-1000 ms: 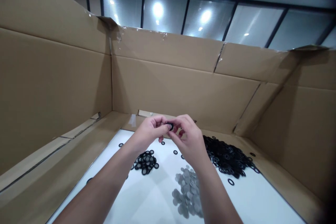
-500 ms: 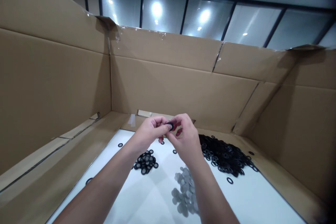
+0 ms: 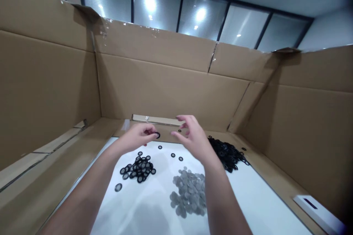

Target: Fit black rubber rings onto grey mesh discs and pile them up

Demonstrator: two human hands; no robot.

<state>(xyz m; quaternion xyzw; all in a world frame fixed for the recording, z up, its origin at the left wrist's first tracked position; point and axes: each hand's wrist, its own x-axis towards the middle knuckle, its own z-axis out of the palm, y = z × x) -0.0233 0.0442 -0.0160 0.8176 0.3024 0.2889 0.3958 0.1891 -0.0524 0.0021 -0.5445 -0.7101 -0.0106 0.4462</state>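
My left hand [image 3: 138, 137] pinches a black ring [image 3: 157, 135] between thumb and fingers, above the far part of the white board [image 3: 165, 191]. To its right, my right hand [image 3: 191, 136] is raised with thumb and fingers apart, holding nothing. Below my left hand lies a pile of black rings with grey centres [image 3: 142, 167]. A heap of grey discs [image 3: 190, 191] sits nearer, partly behind my right forearm. Beyond that forearm is a pile of plain black rings [image 3: 226, 154].
Tall cardboard walls [image 3: 165, 80] stand around the board. A few ringed discs [image 3: 173, 155] lie singly between the hands. At the lower right, a white box-shaped object [image 3: 317, 211] rests beside the board. A cardboard strip [image 3: 157, 120] runs along the back.
The hands have parted. My left hand has moved left with the black ring, and my right hand has let go and opened. The view has shifted rightward.
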